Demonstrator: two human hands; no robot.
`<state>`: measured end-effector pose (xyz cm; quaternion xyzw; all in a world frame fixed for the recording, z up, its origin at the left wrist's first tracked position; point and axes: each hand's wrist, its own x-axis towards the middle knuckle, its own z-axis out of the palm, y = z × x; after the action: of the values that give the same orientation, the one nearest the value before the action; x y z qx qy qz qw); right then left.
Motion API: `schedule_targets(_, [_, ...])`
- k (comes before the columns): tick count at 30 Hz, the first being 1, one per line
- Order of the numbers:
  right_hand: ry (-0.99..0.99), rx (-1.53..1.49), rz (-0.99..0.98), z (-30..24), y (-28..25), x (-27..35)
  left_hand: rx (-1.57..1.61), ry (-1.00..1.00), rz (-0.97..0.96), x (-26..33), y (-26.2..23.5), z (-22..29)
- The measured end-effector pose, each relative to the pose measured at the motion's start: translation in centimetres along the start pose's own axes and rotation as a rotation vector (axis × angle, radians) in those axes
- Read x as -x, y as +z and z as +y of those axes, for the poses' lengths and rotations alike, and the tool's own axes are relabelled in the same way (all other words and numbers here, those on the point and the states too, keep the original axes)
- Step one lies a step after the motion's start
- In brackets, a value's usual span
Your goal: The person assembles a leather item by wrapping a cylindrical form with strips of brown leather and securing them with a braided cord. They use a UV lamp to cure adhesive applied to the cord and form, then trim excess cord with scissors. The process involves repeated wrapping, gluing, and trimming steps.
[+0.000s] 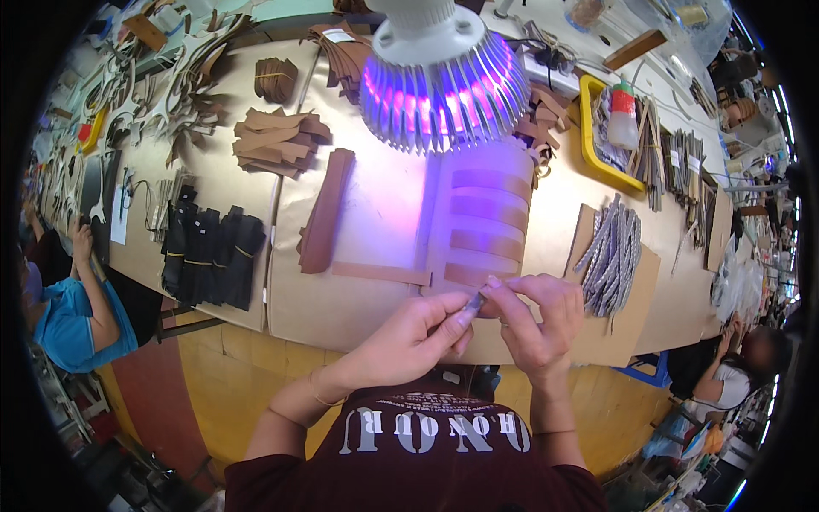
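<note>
Lamp (445, 81) above table (341, 320), flat strips (486, 207) at centre, stacked strips (326, 213) left, cords (610, 256) right, tray (586, 128) behind cords

a dark maroon shirt (409, 482) with short sleeves (260, 480) carries large white block lettering (471, 435) above smaller print (444, 406); a thin, gold-coloured bracelet (322, 396) circles the left wrist (336, 378).

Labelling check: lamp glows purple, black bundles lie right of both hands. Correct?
No: the black bundles lie left of both the left hand and right hand, as the head view shows. The lamp does glow purple.
</note>
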<state>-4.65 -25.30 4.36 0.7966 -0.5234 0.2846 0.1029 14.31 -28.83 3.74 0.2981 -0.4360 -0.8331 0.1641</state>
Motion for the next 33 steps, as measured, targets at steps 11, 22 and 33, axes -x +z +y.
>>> schedule_targets(11, [0.933, -0.111, -0.285, -3.8, 1.3, 13.8, -1.41, 0.082, 0.221, 1.5, 0.4, -8.8])
schedule_targets(22, [0.93, -0.009, -0.224, -4.6, 3.3, 13.8, -1.528, 0.257, 0.201, 0.7, 4.2, -15.9])
schedule_targets(33, [0.985, -0.004, -0.32, -5.6, 2.1, 11.8, -1.65, 0.322, 0.253, 0.5, 4.4, -16.1])
